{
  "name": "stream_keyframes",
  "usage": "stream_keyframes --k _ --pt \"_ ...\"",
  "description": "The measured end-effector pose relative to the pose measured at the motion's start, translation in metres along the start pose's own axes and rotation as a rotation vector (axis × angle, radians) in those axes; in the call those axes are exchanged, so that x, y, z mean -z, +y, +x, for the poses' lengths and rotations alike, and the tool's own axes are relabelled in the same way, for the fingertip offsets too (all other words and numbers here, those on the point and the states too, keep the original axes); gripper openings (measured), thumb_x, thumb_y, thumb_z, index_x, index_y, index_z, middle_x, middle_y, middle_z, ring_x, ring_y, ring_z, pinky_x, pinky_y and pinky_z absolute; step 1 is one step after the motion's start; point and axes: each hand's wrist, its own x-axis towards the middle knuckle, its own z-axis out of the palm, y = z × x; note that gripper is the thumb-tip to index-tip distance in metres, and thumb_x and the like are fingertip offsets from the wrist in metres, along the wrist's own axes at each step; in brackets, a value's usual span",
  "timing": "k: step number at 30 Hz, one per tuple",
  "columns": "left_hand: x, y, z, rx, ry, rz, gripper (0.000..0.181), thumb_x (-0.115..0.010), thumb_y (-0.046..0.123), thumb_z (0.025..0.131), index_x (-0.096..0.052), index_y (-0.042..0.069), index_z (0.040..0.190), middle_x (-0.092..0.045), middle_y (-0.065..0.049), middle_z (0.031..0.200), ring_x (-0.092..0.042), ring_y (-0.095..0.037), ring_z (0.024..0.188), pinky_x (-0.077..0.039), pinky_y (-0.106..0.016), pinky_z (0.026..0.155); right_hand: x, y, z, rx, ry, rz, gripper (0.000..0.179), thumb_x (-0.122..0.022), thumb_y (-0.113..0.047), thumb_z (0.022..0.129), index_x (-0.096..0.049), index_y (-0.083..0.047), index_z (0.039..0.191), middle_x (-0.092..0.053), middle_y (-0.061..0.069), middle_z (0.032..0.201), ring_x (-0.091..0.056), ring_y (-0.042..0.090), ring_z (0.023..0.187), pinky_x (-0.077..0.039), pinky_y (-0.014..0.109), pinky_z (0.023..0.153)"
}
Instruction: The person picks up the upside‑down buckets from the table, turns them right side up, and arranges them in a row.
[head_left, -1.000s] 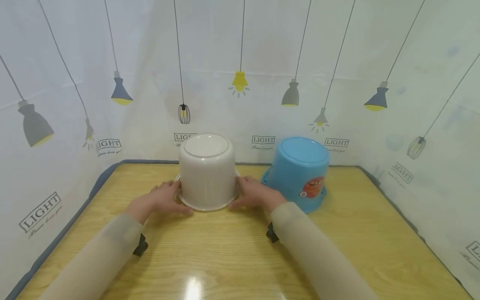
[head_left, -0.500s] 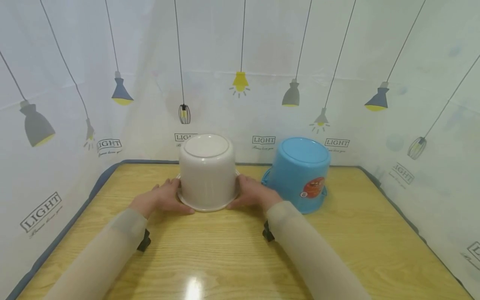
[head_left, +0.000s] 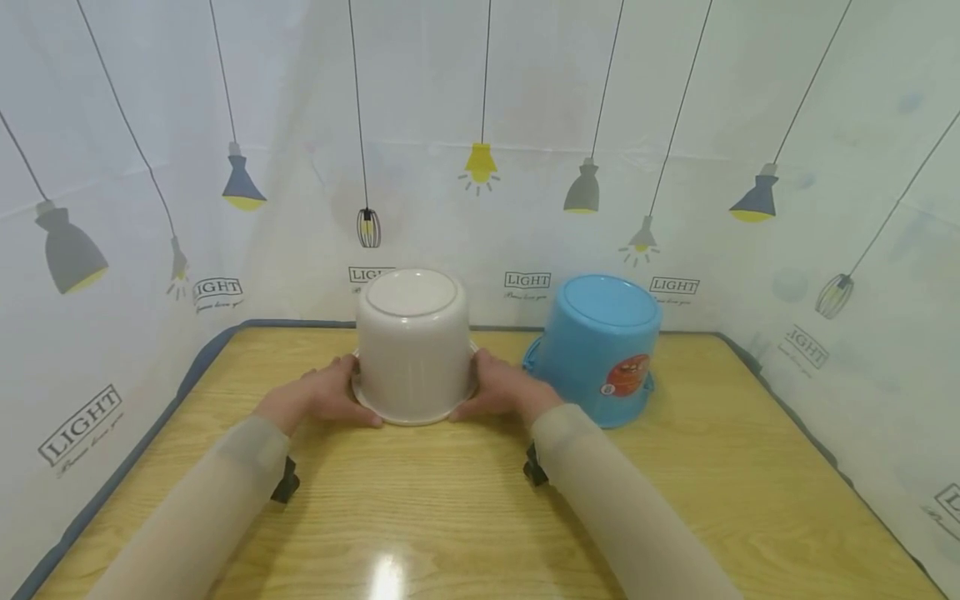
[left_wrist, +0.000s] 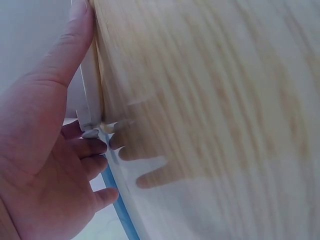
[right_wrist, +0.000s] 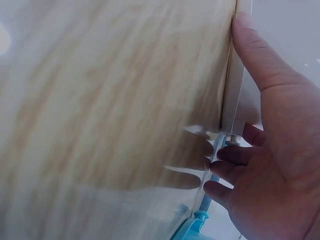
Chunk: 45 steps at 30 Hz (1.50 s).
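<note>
A white bucket (head_left: 412,358) is upside down near the back of the table, its base facing up. My left hand (head_left: 333,393) grips it low on the left side, and my right hand (head_left: 501,387) holds the opposite side at the same height. In the left wrist view the thumb lies along the white rim (left_wrist: 90,95), with the fingers bent near the rim's far part. The right wrist view mirrors this: thumb on the rim, fingers bent beyond it. Right of my right hand, a blue bucket (head_left: 600,358) with a red label (head_left: 628,375) also stands upside down.
The wooden table (head_left: 420,508) has a dark blue edge strip (head_left: 300,322) at the back and sides. White sheeting (head_left: 420,108) printed with hanging lamps surrounds it closely on three sides. The blue bucket's handle joint (right_wrist: 200,216) shows in the right wrist view.
Both hands have drawn in slightly around the white bucket's lower edge. The bucket has shifted a touch left and toward me; the blue bucket stays put.
</note>
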Motion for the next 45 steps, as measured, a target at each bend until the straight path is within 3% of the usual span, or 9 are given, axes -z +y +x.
stream_keyframes --k 5,13,19,26,33,45 --pt "0.000 -0.004 -0.003 0.002 0.008 -0.069 0.125 -0.096 0.062 0.077 -0.033 -0.007 0.160 -0.049 -0.036 0.160 -0.049 -0.056 0.149 -0.039 -0.072 0.126 -0.001 0.000 -0.001 -0.009 0.006 0.002 0.125 -0.098 -0.063 0.074 -0.035 -0.003 0.164 -0.047 0.024 0.168 -0.050 0.039 0.155 -0.040 0.054 0.132" --pt "0.004 -0.012 -0.004 -0.022 0.026 -0.158 0.129 -0.098 0.058 0.076 -0.029 -0.007 0.164 -0.044 -0.037 0.164 -0.044 -0.056 0.153 -0.032 -0.070 0.131 -0.002 0.002 -0.002 -0.008 0.033 0.045 0.119 -0.097 -0.064 0.074 -0.039 -0.006 0.160 -0.054 0.022 0.162 -0.055 0.040 0.149 -0.044 0.055 0.129" --pt "0.006 -0.021 -0.007 -0.031 0.043 -0.179 0.126 -0.096 0.060 0.078 -0.032 -0.006 0.165 -0.042 -0.036 0.167 -0.041 -0.057 0.154 -0.030 -0.072 0.131 -0.002 0.001 -0.002 0.005 0.053 0.127 0.118 -0.098 -0.065 0.072 -0.042 -0.010 0.160 -0.057 0.016 0.157 -0.058 0.037 0.145 -0.047 0.055 0.126" --pt "0.012 -0.024 -0.011 -0.001 0.039 -0.166 0.124 -0.089 0.069 0.081 -0.033 0.000 0.167 -0.033 -0.033 0.174 -0.031 -0.059 0.160 -0.029 -0.076 0.129 0.001 -0.001 -0.009 -0.015 0.053 0.228 0.119 -0.096 -0.067 0.073 -0.041 -0.011 0.162 -0.063 0.015 0.152 -0.057 0.038 0.146 -0.045 0.057 0.127" --pt "0.016 -0.023 -0.015 0.024 0.035 -0.190 0.124 -0.084 0.075 0.083 -0.033 0.002 0.169 -0.026 -0.034 0.176 -0.026 -0.059 0.162 -0.029 -0.076 0.129 0.004 -0.003 -0.015 -0.026 0.088 0.258 0.109 -0.092 -0.068 0.079 -0.044 -0.016 0.162 -0.049 0.016 0.170 -0.048 0.038 0.157 -0.041 0.058 0.130" --pt "0.020 -0.019 -0.021 -0.008 0.065 -0.247 0.115 -0.080 0.068 0.092 -0.031 -0.001 0.170 -0.028 -0.035 0.175 -0.032 -0.059 0.160 -0.035 -0.072 0.128 0.005 -0.009 -0.025 -0.015 0.129 0.319 0.108 -0.087 -0.072 0.082 -0.043 -0.015 0.162 -0.042 0.017 0.175 -0.042 0.040 0.161 -0.041 0.060 0.130"
